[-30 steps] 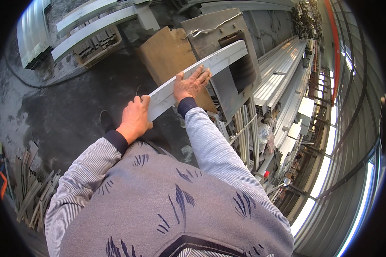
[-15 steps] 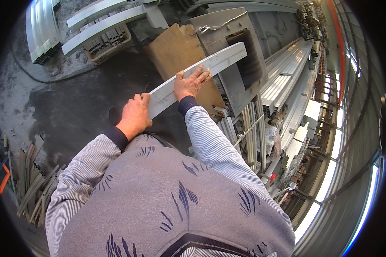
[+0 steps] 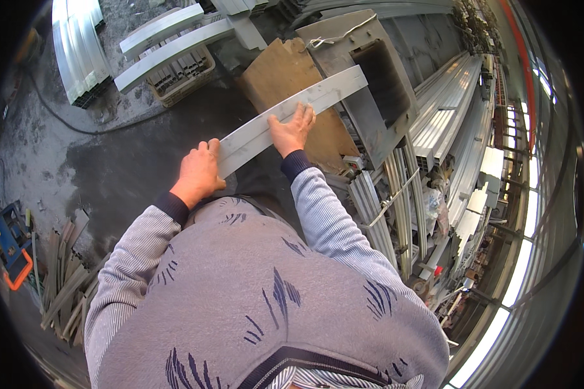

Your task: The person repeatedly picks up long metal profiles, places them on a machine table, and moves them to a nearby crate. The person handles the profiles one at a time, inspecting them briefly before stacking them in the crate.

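A long pale grey metal profile runs slantwise in front of my chest, its far end up over a grey machine. My left hand grips the near end of the profile. My right hand lies on top of the profile near its middle, fingers spread along it. Under the profile sits a brown board.
Stacks of long grey profiles fill racks on the right. More profiles lie on a crate at upper left, and others lean further left. Scrap strips and a blue and orange tool lie on the dark concrete floor at lower left.
The view has shifted slightly. Both hands keep their places on the profile, which stays slanted toward the machine.
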{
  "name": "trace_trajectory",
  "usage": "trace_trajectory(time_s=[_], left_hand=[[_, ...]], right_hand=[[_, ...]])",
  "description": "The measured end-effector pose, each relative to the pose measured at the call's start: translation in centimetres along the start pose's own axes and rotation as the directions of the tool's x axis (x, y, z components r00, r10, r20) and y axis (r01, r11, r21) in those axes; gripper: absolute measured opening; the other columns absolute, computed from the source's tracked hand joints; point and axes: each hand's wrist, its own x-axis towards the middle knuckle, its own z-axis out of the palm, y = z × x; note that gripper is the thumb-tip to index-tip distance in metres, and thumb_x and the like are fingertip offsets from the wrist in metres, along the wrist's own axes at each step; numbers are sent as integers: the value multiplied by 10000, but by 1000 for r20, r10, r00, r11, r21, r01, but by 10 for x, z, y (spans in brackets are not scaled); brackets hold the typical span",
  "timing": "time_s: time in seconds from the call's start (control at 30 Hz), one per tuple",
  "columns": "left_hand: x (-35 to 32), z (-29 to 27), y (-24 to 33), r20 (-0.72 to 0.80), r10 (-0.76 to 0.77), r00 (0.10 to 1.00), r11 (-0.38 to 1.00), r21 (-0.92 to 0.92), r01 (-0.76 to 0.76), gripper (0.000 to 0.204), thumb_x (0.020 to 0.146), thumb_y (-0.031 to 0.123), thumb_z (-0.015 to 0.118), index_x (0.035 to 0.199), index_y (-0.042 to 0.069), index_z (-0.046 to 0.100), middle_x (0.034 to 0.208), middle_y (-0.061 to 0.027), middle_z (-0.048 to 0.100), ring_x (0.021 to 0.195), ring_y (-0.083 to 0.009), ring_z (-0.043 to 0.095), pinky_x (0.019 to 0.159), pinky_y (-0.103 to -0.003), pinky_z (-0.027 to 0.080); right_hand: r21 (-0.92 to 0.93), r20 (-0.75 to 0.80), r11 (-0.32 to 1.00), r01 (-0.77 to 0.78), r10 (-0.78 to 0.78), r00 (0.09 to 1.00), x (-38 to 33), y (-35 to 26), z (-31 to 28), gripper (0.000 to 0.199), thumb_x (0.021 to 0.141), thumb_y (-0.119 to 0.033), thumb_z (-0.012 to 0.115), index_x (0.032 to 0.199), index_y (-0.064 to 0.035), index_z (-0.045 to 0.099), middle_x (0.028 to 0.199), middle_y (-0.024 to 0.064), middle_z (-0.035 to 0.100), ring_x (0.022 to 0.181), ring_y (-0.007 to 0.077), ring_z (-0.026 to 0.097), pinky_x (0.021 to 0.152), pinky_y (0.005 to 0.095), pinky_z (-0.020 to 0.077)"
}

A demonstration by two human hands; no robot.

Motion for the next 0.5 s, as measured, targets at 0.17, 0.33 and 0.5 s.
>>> trace_trajectory(time_s=[0.17, 0.33, 0.5], left_hand=[[-14, -17, -47, 92, 108, 990, 984, -153, -93, 776, 630, 307, 861, 1251, 19, 497, 1092, -239, 639, 1015, -412, 691, 887, -480, 579], [-40, -35, -101, 478, 335, 812, 607, -768, 202, 667, 755, 337, 814, 1280, 15, 559, 1122, -153, 692, 943, -293, 718, 818, -434, 576], [-106, -42, -149, 560, 378, 738, -86, -772, 630, 858, 798, 379, 803, 1463, -65, 492, 1152, -203, 675, 883, -288, 709, 780, -387, 613]], right_hand=[[603, -231, 794, -80, 270, 935, -16, 14, 2, 807, 870, -235, 761, 1524, 70, 400, 1455, 261, 529, 1349, 402, 521, 1168, 530, 408], [798, 589, -178, -576, 22, 808, -37, 7, -14, 434, 897, -310, 764, 1228, -66, 625, 1148, 149, 693, 1068, 359, 686, 992, 521, 550], [855, 517, -135, -500, 166, 840, -51, -63, 12, 471, 930, -272, 808, 1277, -27, 603, 1151, 116, 682, 1044, 281, 681, 937, 479, 590]])
